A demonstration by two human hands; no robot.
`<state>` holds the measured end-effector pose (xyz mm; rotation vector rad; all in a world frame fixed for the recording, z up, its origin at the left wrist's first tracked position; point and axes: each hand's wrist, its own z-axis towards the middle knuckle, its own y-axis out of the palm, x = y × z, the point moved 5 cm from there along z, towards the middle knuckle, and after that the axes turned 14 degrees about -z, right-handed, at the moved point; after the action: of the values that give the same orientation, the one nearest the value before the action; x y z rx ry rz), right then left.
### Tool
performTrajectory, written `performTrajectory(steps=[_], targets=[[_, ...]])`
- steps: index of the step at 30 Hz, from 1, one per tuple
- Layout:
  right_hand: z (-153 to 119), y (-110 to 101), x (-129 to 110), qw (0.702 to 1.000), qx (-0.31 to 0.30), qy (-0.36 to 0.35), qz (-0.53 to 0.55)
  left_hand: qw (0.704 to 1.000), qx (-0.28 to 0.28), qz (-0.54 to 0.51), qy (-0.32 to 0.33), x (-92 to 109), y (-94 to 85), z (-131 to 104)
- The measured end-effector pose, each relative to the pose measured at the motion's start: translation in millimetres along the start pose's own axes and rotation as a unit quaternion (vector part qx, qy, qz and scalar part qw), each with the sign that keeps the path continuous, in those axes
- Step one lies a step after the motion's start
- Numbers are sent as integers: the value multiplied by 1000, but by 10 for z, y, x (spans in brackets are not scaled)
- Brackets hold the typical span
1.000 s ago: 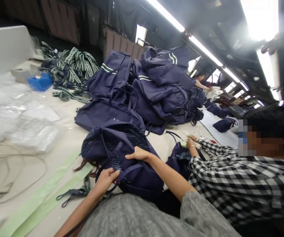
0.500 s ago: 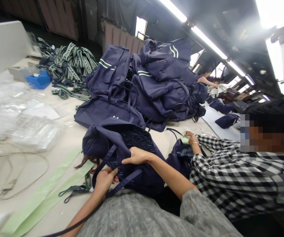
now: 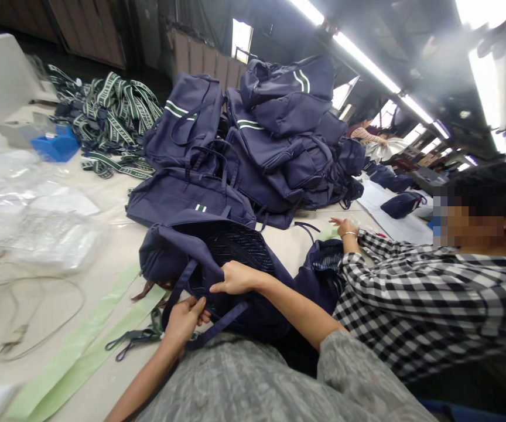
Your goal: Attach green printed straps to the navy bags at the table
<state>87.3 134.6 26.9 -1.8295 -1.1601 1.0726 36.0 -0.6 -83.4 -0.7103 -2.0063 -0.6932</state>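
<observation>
A navy duffel bag (image 3: 160, 252) lies open in front of me at the table's near edge, showing its dark printed lining (image 3: 246, 253). My right hand (image 3: 238, 278) is closed on the fabric at the edge of the bag's opening. Just below and to the left, my left hand (image 3: 187, 318) has thumb and fingers pinched together at the near side of the same opening. Whatever lies between those fingertips is too small to make out. Two carrying handles (image 3: 224, 324) loop beside my hands.
Behind the bag rises a pile of navy bags (image 3: 274, 140). Striped straps (image 3: 121, 111), a blue bin (image 3: 55, 143) and clear plastic bags (image 3: 55, 234) occupy the left. Pale green strips (image 3: 81, 334) lie nearby. A co-worker in a checked shirt (image 3: 411, 293) works close on my right.
The view has shifted slightly. A dark strap that crossed my left forearm is no longer visible there. My hands keep nearly the same places on the bag. The co-worker's hand has moved a little.
</observation>
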Motion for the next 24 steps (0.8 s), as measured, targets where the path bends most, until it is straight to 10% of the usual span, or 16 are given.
performTrajectory(steps=[12, 24], targets=[[3, 164, -62, 1000, 0, 5, -13, 992, 9, 129, 15, 414, -12, -53], [-25, 215, 226, 958, -4, 88, 275, 997, -57, 10, -47, 38, -6, 40]])
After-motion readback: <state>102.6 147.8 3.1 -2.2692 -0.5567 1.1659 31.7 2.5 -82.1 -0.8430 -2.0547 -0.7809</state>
